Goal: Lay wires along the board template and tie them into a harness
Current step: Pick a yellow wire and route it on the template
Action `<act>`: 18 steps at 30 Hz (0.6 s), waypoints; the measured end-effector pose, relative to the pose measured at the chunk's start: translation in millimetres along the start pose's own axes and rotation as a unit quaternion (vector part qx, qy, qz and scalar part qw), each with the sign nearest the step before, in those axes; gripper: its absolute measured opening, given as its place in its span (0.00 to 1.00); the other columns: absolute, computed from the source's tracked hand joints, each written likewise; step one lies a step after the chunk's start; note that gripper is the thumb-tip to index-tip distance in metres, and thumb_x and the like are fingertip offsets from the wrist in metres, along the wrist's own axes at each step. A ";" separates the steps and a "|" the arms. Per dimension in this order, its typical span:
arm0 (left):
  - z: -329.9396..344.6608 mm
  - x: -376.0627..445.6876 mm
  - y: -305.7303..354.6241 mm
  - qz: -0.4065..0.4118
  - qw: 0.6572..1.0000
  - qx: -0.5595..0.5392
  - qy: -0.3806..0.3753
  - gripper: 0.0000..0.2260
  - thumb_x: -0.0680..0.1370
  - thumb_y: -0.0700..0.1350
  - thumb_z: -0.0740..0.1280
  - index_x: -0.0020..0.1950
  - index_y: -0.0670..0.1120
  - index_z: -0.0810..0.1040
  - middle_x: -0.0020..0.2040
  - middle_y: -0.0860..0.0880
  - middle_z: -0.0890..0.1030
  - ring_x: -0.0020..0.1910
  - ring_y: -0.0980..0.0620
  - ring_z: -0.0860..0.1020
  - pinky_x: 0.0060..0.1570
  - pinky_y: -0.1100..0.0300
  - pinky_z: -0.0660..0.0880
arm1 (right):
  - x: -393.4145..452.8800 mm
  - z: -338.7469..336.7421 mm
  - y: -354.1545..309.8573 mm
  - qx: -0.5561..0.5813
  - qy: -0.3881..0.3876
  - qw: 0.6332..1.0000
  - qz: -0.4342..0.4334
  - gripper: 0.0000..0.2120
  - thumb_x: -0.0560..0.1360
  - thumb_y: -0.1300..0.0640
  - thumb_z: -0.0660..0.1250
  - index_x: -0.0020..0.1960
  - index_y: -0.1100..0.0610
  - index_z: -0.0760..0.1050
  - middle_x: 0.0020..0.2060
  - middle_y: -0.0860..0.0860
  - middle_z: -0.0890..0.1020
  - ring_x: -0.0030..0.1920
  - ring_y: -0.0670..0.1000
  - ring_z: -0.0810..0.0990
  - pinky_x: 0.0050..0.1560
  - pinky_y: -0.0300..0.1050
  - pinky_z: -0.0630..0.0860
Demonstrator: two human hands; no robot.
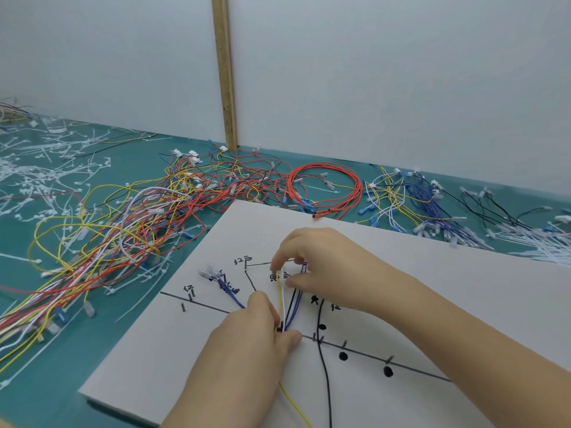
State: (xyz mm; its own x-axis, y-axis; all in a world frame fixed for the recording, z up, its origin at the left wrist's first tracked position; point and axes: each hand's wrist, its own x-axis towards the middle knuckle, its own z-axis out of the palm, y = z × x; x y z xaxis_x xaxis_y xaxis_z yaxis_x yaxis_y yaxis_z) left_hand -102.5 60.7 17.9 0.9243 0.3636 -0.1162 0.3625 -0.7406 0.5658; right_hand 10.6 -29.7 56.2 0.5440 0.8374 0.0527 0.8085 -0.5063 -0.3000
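Observation:
A white template board (463, 291) with black drawn lines, handwritten labels and short pins lies on the teal table. My left hand (250, 341) pinches a small bundle of yellow, white, black and blue wires (287, 307) down at a pin near the board's middle. My right hand (318, 264) holds the upper ends of the same wires between thumb and fingertips. Blue wires (225, 287) with clear connectors branch off to the left. A black wire (326, 372) and a yellow wire (293, 403) run toward the board's near edge.
A big tangle of red, yellow and white wires (123, 230) lies left of the board. A coil of red wire (324, 186), blue and yellow wires (408, 199) and black wires (500, 208) lie behind it. White cable ties (40, 168) are scattered far left and at the right (543, 245).

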 end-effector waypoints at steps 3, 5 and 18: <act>1.2 0.3 -0.2 0.003 0.999 0.045 0.000 0.12 0.76 0.58 0.62 0.45 0.52 0.62 0.39 0.54 0.72 0.47 0.51 0.75 0.38 0.59 0.65 | -15.3 -7.3 -3.6 0.027 -0.013 0.999 -0.037 0.11 0.72 0.61 0.68 0.53 0.51 0.80 0.44 0.44 0.78 0.38 0.41 0.70 0.40 0.26 0.65; 1.4 -0.6 -1.6 0.010 0.998 0.065 0.005 0.12 0.76 0.59 0.60 0.46 0.53 0.62 0.38 0.55 0.70 0.47 0.51 0.74 0.39 0.60 0.65 | -22.1 -5.7 -6.0 0.015 -0.029 0.998 -0.056 0.11 0.73 0.61 0.67 0.54 0.52 0.79 0.44 0.45 0.79 0.38 0.40 0.70 0.39 0.28 0.64; -6.4 -8.4 -21.9 0.069 0.995 0.074 0.023 0.05 0.81 0.53 0.52 0.55 0.59 0.64 0.48 0.55 0.75 0.53 0.54 0.74 0.50 0.63 0.70 | -25.1 4.4 -16.0 0.012 -0.114 0.990 -0.081 0.16 0.75 0.65 0.61 0.58 0.52 0.79 0.48 0.53 0.80 0.51 0.52 0.76 0.53 0.48 0.70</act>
State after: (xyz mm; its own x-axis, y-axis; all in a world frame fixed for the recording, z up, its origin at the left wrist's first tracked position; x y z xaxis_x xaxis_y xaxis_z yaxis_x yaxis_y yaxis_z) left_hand -119.0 77.4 11.7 0.9612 0.2758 -0.0070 0.2498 -0.8591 0.4466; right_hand -17.0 -41.8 55.4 0.3404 0.9335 -0.1128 0.8738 -0.3584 -0.3286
